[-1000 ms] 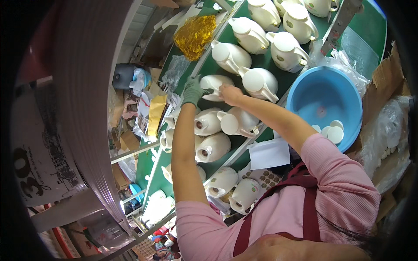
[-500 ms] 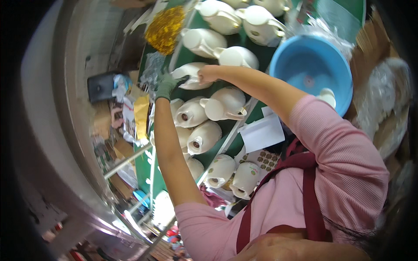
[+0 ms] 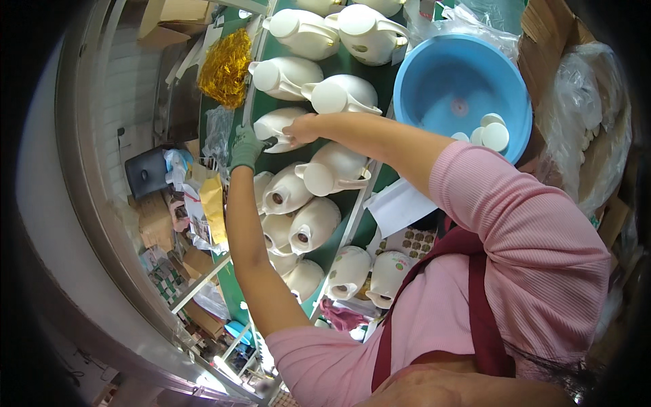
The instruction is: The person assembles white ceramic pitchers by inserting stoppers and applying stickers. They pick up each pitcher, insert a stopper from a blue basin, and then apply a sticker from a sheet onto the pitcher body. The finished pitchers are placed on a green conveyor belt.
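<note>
Jug, white, on the green table at 11 o'clock in view, between both hands. Left hand, in a green glove, has fingers at its 8 o'clock side; right hand, bare, has fingers touching its 3 o'clock side. Can't tell if either grips. Risk: smooth surface slips, jug swings and chips against the lidded jug at its 2 o'clock or open jug at its 6 o'clock.
</note>
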Demonstrator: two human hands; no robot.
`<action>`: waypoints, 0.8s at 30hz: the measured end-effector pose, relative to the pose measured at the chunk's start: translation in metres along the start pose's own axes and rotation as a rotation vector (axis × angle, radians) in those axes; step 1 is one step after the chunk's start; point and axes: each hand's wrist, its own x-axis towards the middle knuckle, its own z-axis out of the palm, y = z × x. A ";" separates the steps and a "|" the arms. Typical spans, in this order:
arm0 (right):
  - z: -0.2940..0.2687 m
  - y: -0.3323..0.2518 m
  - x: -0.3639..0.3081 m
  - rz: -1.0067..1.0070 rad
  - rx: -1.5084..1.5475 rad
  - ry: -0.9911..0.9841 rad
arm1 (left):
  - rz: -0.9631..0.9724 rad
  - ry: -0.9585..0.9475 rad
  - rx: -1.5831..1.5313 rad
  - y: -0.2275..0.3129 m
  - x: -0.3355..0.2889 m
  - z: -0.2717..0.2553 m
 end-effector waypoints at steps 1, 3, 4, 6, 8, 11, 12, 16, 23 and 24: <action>0.005 -0.003 -0.003 0.026 -0.007 -0.003 | 0.067 -0.039 0.033 0.000 -0.001 -0.001; 0.009 -0.007 -0.003 0.006 -0.035 -0.013 | 0.196 -0.111 0.100 0.003 -0.007 -0.011; 0.009 -0.008 -0.002 -0.010 -0.051 -0.017 | 0.300 -0.100 0.264 -0.001 -0.012 -0.006; 0.010 -0.009 0.000 0.005 -0.022 0.009 | 0.310 0.022 0.255 -0.005 -0.023 0.007; 0.010 -0.008 -0.004 0.018 0.041 0.055 | 0.302 0.215 0.169 -0.002 -0.039 0.015; 0.019 0.015 -0.029 0.005 0.194 0.383 | 0.098 0.437 -0.275 0.055 -0.074 0.006; 0.026 -0.016 -0.057 0.002 0.165 0.404 | 0.154 0.294 -0.432 0.036 -0.102 0.033; 0.070 -0.042 -0.174 0.129 0.239 0.653 | 0.258 -0.004 -0.268 0.087 -0.182 0.053; 0.100 -0.008 -0.193 0.120 0.190 0.134 | 0.221 0.226 -0.331 0.075 -0.160 0.084; 0.082 -0.009 -0.185 0.200 0.162 0.042 | 0.186 0.164 -0.333 0.084 -0.160 0.073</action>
